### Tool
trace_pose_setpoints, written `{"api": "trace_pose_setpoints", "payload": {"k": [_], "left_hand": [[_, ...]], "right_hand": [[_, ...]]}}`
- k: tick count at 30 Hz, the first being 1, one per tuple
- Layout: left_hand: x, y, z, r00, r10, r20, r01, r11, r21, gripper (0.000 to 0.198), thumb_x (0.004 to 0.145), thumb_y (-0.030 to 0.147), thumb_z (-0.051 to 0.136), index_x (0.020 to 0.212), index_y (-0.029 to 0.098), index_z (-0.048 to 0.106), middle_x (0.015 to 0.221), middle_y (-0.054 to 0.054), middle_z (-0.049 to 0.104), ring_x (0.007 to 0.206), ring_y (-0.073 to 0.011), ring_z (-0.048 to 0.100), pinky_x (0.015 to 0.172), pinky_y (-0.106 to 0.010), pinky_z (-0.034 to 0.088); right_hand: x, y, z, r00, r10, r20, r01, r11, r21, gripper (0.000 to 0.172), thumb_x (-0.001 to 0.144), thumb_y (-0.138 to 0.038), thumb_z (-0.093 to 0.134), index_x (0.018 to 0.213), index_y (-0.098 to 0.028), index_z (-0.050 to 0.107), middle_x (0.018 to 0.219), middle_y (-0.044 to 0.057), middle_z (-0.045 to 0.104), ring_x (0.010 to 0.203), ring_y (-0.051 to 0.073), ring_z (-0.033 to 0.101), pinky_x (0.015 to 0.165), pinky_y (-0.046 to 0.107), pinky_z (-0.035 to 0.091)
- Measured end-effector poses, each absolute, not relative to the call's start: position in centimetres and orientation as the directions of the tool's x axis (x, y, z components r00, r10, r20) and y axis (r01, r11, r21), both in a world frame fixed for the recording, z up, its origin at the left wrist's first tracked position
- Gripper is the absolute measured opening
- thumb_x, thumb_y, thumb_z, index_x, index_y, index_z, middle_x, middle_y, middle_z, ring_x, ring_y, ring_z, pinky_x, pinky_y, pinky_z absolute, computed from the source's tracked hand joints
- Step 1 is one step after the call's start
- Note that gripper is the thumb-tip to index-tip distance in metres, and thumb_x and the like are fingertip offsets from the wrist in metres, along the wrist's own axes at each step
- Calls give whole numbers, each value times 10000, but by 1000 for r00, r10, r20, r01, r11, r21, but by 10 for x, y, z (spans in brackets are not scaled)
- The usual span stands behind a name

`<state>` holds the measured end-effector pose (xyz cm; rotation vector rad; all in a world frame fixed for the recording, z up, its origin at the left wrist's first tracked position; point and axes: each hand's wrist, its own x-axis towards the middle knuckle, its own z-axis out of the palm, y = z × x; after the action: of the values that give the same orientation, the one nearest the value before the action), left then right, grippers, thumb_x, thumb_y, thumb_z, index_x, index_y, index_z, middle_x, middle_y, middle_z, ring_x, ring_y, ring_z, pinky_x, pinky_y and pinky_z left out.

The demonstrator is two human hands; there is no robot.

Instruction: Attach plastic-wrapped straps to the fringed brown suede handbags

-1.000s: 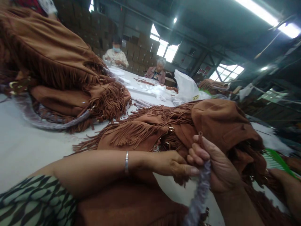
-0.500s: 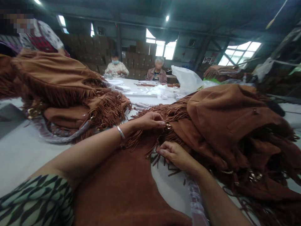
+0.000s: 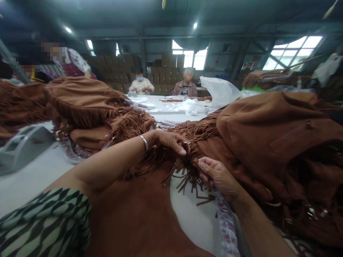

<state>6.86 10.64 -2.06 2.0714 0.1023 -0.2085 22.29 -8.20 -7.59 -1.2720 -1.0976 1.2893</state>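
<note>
A brown suede bag (image 3: 139,210) with fringe lies flat before me on the white table. At its far edge my left hand (image 3: 170,141), wearing a silver bangle, is closed with fingertips on a gold-coloured metal clasp (image 3: 187,142). Just right of it my right hand (image 3: 214,173) pinches a small brown leather strap (image 3: 197,162) between thumb and fingers. Dark fringe strands (image 3: 187,178) hang between the two hands. A plastic-wrapped bag handle (image 3: 226,225) runs beneath my right wrist. How clasp and strap join is hidden.
Piles of brown fringed bags stand on the left (image 3: 80,94) and right (image 3: 257,132). A grey plastic holder (image 3: 26,148) sits at left. White wrapping scraps (image 3: 189,106) lie farther back, where two people sit; another person (image 3: 73,62) stands at left.
My view has turned a little left. The left fingers have tilted downward at the clasp. My right hand has moved slightly right and up, with the strap now showing in its pinch.
</note>
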Motion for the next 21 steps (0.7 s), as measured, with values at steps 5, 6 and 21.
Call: {"api": "trace_pose_setpoints", "payload": {"k": [5, 6, 21], "left_hand": [[48, 64, -27, 974, 223, -35, 199, -778, 596, 375, 727, 501, 674, 817, 164, 537, 769, 3, 542, 723, -142, 501, 642, -253, 375], [44, 52, -33, 948, 314, 50, 258, -854, 451, 360, 745, 491, 659, 842, 170, 528, 788, -4, 546, 725, -150, 504, 630, -256, 369], [24, 13, -64, 816, 499, 291, 487, -865, 117, 614, 729, 735, 494, 930, 156, 461, 892, -56, 547, 813, -214, 543, 641, -300, 416]], "right_hand": [[222, -83, -73, 33, 992, -126, -83, -123, -989, 355, 774, -508, 641, 819, -184, 502, 437, -101, 422, 306, 17, 250, 312, 130, 171], [221, -83, -73, 38, 991, -131, -87, -127, -988, 354, 771, -505, 645, 818, -185, 501, 438, -103, 419, 305, 17, 248, 311, 130, 173], [203, -82, -75, 116, 976, -182, 35, -188, -982, 356, 743, -490, 690, 828, -164, 574, 454, -71, 447, 347, 14, 279, 328, 119, 179]]}}
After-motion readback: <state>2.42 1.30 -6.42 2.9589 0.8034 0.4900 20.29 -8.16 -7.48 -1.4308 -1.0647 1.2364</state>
